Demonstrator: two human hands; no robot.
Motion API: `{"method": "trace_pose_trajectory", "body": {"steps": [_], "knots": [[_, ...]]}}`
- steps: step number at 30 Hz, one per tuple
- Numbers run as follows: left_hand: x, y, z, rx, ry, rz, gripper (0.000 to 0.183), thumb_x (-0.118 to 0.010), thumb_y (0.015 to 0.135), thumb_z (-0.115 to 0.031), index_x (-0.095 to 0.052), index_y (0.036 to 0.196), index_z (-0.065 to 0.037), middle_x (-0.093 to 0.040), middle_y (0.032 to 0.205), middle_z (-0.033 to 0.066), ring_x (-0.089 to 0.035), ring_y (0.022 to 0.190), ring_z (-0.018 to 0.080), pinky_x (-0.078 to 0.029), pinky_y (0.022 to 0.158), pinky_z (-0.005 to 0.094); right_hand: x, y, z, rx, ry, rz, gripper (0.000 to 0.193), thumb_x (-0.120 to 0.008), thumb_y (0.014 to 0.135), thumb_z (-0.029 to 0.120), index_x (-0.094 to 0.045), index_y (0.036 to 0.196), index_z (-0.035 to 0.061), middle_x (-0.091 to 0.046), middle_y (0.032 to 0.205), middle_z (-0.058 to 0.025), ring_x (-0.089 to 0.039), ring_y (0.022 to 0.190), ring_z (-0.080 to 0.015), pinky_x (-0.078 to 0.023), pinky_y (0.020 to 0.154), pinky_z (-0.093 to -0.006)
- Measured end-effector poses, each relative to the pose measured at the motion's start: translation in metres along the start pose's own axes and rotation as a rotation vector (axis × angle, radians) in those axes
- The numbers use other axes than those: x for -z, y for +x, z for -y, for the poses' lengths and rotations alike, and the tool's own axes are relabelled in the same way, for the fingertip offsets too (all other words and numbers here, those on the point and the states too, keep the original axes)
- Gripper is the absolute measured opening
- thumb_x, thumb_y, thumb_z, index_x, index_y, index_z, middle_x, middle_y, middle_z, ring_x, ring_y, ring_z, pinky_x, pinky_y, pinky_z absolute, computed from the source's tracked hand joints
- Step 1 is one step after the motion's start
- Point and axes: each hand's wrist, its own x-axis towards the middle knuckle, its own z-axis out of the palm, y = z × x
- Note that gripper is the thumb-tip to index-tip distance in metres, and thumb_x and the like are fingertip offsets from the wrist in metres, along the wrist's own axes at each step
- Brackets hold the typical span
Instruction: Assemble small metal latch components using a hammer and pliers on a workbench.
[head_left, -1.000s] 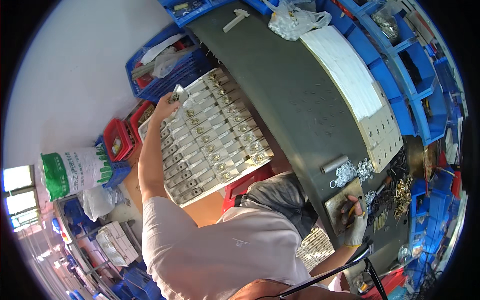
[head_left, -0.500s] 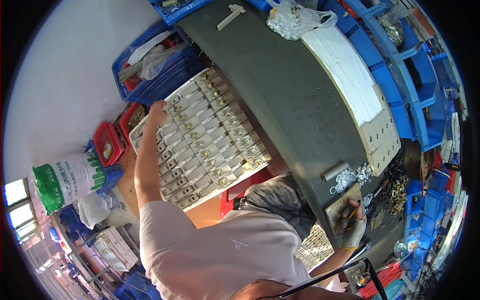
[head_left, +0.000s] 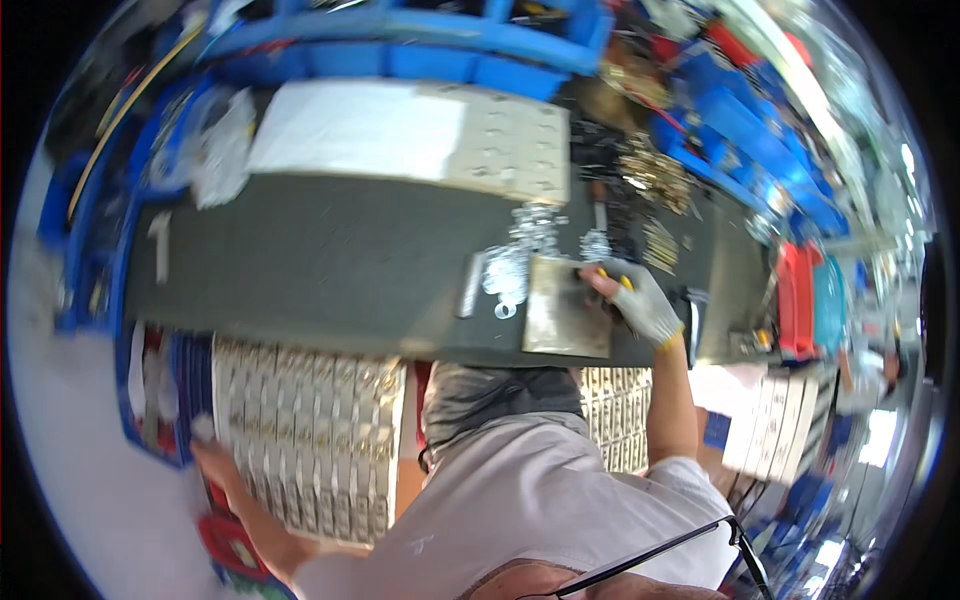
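My right hand [head_left: 642,302], in a pale glove with bare fingertips, is closed around a small yellow-handled tool [head_left: 627,283]; its kind cannot be made out. It rests over the right side of a flat metal plate [head_left: 560,325] on the dark workbench. Clear rings [head_left: 506,272] and small shiny metal parts [head_left: 538,228] lie just beyond the plate, beside a short grey tube [head_left: 469,287]. At lower left, my left hand [head_left: 207,452] is beside the left edge of a large tray of metal fittings in rows [head_left: 310,435]. Motion smears its fingers.
Blue bins [head_left: 430,62] line the bench's back. In front of them lies a pale board [head_left: 515,140] partly under white paper [head_left: 345,130]. Brass parts [head_left: 655,175] are heaped at back right. A plastic bag [head_left: 222,150] sits at far left, and a red bin [head_left: 797,300] stands at right.
The view has swung toward the right, so the bench now lies straight across in front. My left hand remains by the tray's edge; my right hand still holds the tool over the plate.
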Motion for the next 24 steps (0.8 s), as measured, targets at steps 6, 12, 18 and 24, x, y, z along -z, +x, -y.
{"method": "trace_pose_trajectory", "body": {"steps": [6,12,18,24], "knots": [[0.136,-0.015,-0.197,-0.108,-0.872,-0.172,0.07,-0.06,0.102,-0.005,-0.026,0.163,-0.003,-0.051,0.153,0.0252,-0.056,0.132,0.0347,-0.047,0.105,0.0422,0.081,0.081,-0.018,0.32,-0.391,-0.361,0.037,-0.066,0.098,0.039,-0.071,0.11,0.0047,-0.073,0.098,-0.0195,-0.069,0.089,-0.0307,-0.052,0.083,-0.0392],[0.175,-0.068,-0.379,-0.075,-1.428,0.262,0.073,-0.069,0.087,0.008,-0.042,0.153,-0.009,-0.058,0.142,0.019,-0.062,0.118,0.0237,-0.051,0.1,0.0326,0.095,0.176,-0.015,0.145,-0.761,-0.463,0.038,-0.071,0.091,0.037,-0.074,0.115,0.0073,-0.073,0.115,-0.0227,-0.069,0.111,-0.0407,-0.054,0.096,-0.0486],[0.208,-0.165,-0.592,-0.843,-1.344,0.593,0.066,-0.092,0.068,-0.005,-0.062,0.127,-0.004,-0.053,0.132,0.0085,-0.056,0.121,0.0214,-0.048,0.103,0.0357,0.09,0.169,-0.031,0.277,-0.8,-0.502,0.03,-0.071,0.089,0.027,-0.071,0.113,0.0101,-0.072,0.112,-0.0168,-0.069,0.107,-0.0376,-0.055,0.092,-0.0472],[0.198,-0.222,-0.685,-1.164,-1.19,0.662,0.061,-0.093,0.07,-0.013,-0.065,0.124,-0.004,-0.065,0.124,0.0143,-0.061,0.12,0.0357,-0.037,0.118,0.0508,0.048,0.02,-0.018,0.519,-0.144,-0.334,0.027,-0.08,0.085,0.019,-0.07,0.106,0.0041,-0.07,0.097,-0.0125,-0.069,0.092,-0.0252,-0.053,0.085,-0.0353]]}}
